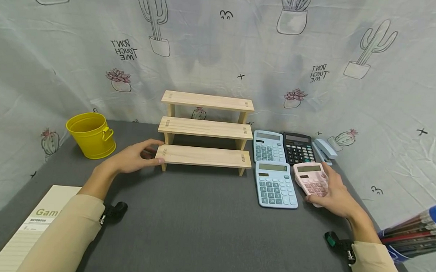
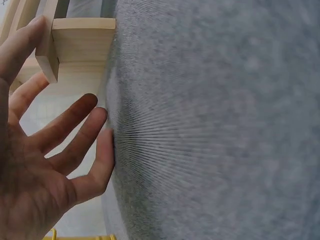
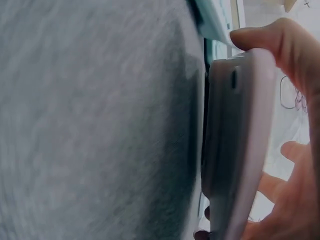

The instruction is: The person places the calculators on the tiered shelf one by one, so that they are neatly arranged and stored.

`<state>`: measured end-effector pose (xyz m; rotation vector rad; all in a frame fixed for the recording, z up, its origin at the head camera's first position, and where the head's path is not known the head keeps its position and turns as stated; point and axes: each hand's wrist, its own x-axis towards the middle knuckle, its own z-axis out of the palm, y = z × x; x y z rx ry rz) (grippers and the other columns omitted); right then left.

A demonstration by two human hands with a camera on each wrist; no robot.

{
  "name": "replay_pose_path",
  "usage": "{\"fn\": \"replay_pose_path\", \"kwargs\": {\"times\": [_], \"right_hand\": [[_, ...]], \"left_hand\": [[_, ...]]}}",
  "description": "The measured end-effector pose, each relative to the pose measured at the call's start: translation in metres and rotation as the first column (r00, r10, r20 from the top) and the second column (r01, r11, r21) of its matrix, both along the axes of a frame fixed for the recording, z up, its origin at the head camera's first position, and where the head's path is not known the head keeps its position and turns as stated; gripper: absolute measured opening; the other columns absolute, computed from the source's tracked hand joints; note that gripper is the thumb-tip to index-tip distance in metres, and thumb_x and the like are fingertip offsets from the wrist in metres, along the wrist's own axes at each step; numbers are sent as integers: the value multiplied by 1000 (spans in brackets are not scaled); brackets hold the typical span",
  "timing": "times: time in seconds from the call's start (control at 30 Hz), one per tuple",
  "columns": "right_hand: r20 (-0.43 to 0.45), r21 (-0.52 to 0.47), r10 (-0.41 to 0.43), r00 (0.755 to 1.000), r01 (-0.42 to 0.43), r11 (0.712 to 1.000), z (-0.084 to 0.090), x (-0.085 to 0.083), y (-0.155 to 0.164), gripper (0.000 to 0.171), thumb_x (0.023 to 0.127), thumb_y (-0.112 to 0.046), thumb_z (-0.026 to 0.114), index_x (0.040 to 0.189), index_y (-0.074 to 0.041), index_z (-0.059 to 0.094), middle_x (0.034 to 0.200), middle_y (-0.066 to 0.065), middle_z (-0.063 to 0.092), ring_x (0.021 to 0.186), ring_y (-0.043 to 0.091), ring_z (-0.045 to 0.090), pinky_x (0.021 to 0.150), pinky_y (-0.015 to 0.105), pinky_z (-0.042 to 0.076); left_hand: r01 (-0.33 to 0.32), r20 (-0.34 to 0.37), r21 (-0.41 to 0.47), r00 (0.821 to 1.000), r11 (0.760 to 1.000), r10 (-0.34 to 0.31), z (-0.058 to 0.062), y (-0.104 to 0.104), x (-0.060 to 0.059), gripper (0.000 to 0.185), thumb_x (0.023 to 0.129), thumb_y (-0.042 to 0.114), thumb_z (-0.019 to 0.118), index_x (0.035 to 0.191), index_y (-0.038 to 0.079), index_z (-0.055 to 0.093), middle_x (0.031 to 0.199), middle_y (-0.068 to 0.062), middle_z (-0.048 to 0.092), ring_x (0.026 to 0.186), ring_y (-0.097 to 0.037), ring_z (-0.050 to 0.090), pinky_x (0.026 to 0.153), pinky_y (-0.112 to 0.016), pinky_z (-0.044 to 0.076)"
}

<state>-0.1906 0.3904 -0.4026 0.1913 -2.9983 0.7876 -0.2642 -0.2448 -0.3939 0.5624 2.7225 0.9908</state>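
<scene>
While we take the head view first, let's fix on the wooden stand point(image 1: 205, 128): at its left end the left hand point(image 1: 136, 157) pinches the bottom plank point(image 1: 204, 156), and well to its right the right hand point(image 1: 335, 196) is clamped on the pink calculator point(image 1: 311, 178). Danger spot one: the front blue calculator point(image 1: 277, 184) sits between the stand and the pink one, so a low sideways swing stand-ward could knock it askew. Farther back, right of the stand, the black calculator point(image 1: 298, 149) and the stapler point(image 1: 325, 148) crowd the pink one's far edge; a shove that way might jam all three. (The yellow bucket point(image 1: 92, 135), left of the stand, looks safely apart.)

Over to the left wrist: we see thumb and forefinger straddling the stand's end, the other three fingers holding nothing. That's a hold at one end only, so a hard tug, we reckon, could swivel the stand.

Now the right wrist: out right of the stand, the pink calculator shows some underside, seemingly tipped off the tabletop point(image 3: 100, 125); whether its far edge rests we can't tell. If that thumb slipped on smooth casing, down it could clatter!
</scene>
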Motion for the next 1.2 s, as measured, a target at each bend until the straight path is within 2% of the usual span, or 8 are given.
{"fn": "replay_pose_path", "kwargs": {"times": [0.17, 0.3, 0.4, 0.53, 0.67, 0.9, 1.2], "right_hand": [[-103, -49, 25, 994, -30, 998, 7, 0, -6, 132, 74, -31, 91, 166, -12, -1, 160, 36, 21, 137, 62, 30, 102, 80, 27], [-153, -78, 27, 988, -40, 996, 15, -2, -19, 131, 73, -29, 91, 166, -12, 0, 158, 37, 24, 135, 61, 32, 101, 80, 29], [-170, -102, 23, 985, -41, 994, 25, -3, -28, 131, 73, -26, 91, 166, -17, -1, 158, 36, 24, 134, 59, 33, 100, 78, 32], [-192, -132, 38, 981, -64, 989, 39, -5, -42, 129, 75, -23, 89, 166, -22, -1, 160, 34, 23, 132, 52, 35, 97, 70, 35], [-192, -117, 73, 979, -97, 988, 50, -10, -55, 127, 76, -24, 88, 166, -20, -2, 162, 30, 24, 128, 47, 39, 95, 64, 39], [-185, -137, 91, 979, -117, 984, 60, -21, -77, 134, 75, -26, 90, 165, -29, -10, 163, 25, 22, 128, 45, 39, 98, 65, 39], [-229, -113, 124, 965, -153, 982, 78, -37, -105, 131, 74, -28, 90, 165, -29, -4, 162, 22, 24, 120, 38, 45, 95, 55, 44]], "left_hand": [[15, 47, 39, 999, 999, -17, 3, 0, -1, 70, 98, 47, 68, 155, 20, 38, 150, -28, 47, 130, -48, 54, 89, -52, 57], [7, 128, 73, 992, 997, -16, 6, 0, 0, 72, 99, 45, 68, 157, 20, 33, 152, -32, 42, 130, -50, 53, 77, -42, 59], [-5, 194, 97, 981, 995, -14, 9, 1, -1, 75, 99, 46, 68, 158, 22, 30, 154, -33, 37, 131, -49, 51, 77, -40, 60], [-21, 241, 121, 970, 992, -8, 11, 1, -2, 76, 98, 46, 70, 158, 24, 29, 156, -31, 35, 132, -47, 49, 80, -43, 61], [-33, 255, 132, 967, 991, -2, 9, 1, -3, 75, 98, 45, 70, 157, 26, 29, 156, -29, 34, 132, -46, 49, 81, -43, 61], [-25, 260, 118, 966, 993, -6, 10, 1, -5, 76, 97, 47, 70, 157, 27, 29, 156, -30, 35, 129, -44, 52, 78, -42, 61], [-31, 270, 132, 963, 991, -6, 7, -1, -4, 75, 98, 47, 69, 158, 28, 28, 157, -30, 33, 133, -47, 48, 81, -43, 60]]}}
